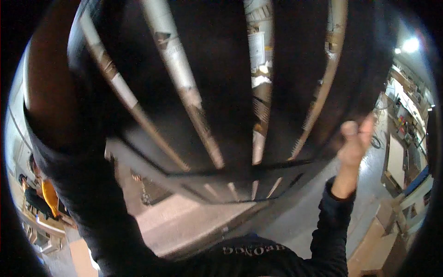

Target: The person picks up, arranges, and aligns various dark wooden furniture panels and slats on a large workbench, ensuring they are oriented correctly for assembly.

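A large dark slotted piece (226, 87) fills most of the view, raised close in front of me. Long narrow openings run through its broad face, and shorter slots mark a lower face bent away from it. My right hand (353, 145) is at its right edge, thumb and fingers pointing up against it; part of the grip is hidden. On the left, my black-sleeved left arm (99, 203) reaches up along the piece. A dark brown shape above that sleeve is too shadowed to make out, so my left fingers do not show.
Below the piece is a pale flat surface (184, 226) with a long edge. Cardboard (376, 244) lies at the lower right, near shelving and benches (406, 115). People at the far left include someone in a yellow top (50, 196). Clutter shows through the slots.
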`<state>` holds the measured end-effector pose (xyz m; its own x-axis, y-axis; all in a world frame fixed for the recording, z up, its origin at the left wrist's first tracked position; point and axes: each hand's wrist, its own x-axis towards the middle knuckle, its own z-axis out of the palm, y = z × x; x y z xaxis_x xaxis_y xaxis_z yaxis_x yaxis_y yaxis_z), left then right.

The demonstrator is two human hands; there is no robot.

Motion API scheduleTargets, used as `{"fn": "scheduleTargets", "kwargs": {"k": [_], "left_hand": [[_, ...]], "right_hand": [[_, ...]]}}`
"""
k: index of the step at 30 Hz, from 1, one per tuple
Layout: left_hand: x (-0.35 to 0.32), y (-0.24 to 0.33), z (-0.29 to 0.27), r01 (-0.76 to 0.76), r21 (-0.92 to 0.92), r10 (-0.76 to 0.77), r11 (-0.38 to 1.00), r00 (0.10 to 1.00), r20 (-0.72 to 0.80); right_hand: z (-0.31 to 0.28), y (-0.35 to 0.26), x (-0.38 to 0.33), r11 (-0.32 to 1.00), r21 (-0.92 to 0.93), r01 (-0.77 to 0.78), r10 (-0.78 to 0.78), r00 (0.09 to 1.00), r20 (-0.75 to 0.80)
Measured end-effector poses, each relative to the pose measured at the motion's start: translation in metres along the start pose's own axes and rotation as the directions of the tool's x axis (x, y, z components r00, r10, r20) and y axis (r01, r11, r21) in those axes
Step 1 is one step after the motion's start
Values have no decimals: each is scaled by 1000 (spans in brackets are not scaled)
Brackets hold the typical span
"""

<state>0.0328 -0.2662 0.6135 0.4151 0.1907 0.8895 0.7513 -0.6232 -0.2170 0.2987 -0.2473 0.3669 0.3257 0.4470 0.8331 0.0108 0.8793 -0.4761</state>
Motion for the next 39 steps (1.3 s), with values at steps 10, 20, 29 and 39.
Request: {"fn": "scheduleTargets", "kwargs": {"k": [10,20,29,39], "left_hand": [[-18,-90,-52,8,591,-7,807,1000,-4],[-9,-95,-46,65,613,-145,787,986,81],[5,-121,-37,52,650,41,758,991,-127],[-2,-133,-21,53,607,15,793,994,-105]], "right_hand": [[144,97,36,897,338,-286,110,884,455],[199,16,152,943,301,-144,-1,902,432],[205,35,159,949,300,-99,-40,904,425],[209,53,163,972,223,-72,-26,913,408]]}}
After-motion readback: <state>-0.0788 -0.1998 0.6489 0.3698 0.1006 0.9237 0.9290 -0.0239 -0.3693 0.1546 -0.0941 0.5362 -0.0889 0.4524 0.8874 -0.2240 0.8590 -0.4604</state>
